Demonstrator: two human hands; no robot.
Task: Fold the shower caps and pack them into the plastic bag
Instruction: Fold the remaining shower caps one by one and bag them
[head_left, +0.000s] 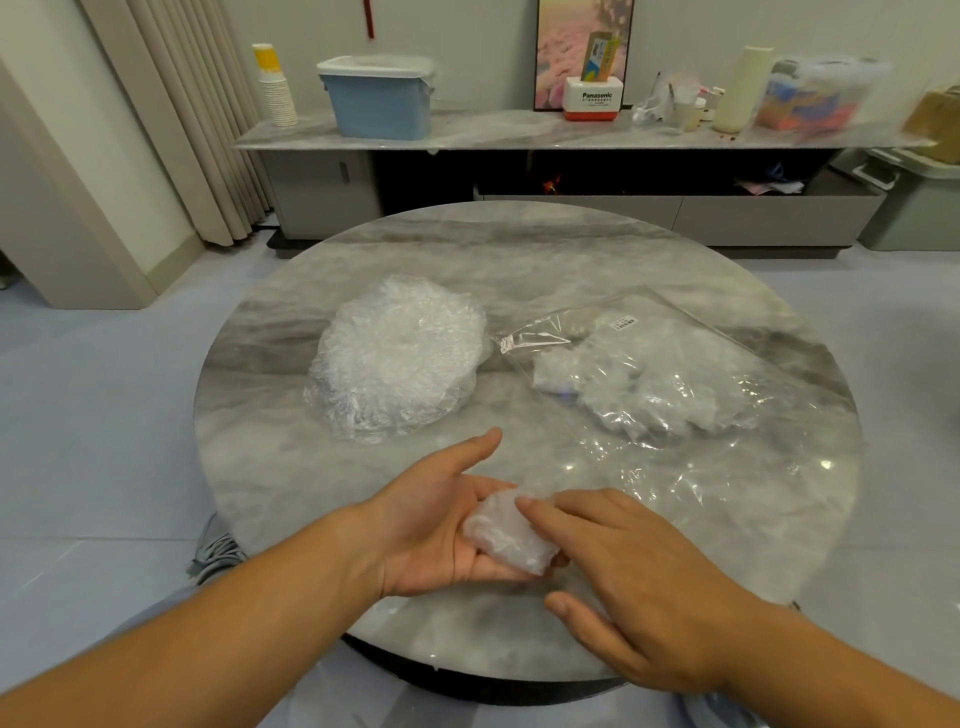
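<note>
Cupped open, left hand (441, 525) cradles a folded cap (506, 535); right hand (628, 582) presses it flat, seemingly ungripped. Squeeze air out before bagging (675, 374).

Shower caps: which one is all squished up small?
The folded shower cap lying in the open left hand, pressed by the right hand fingers. The loose pile on the table is puffy and spread wide.

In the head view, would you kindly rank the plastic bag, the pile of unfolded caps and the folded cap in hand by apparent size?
1. plastic bag
2. pile of unfolded caps
3. folded cap, resting in the left hand under the right hand; smallest despite being nearest the camera.
</note>
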